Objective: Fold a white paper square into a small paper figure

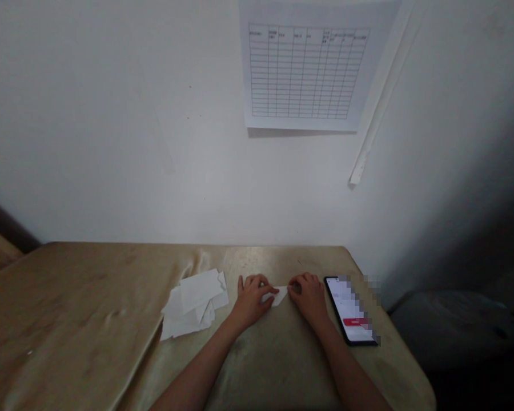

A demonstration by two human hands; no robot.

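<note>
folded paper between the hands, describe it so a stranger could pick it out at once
On the tan table, look between the paper pile on the left and the phone on the right. There the left hand and right hand hold the folded paper: small, single, apart from the pile.

Both hands press a small paper.

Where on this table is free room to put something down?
Bare: the wide table left of the paper stack, and the near strip between the forearms. Crowded: left hand, small paper, right hand and phone sit close together in one row.
</note>
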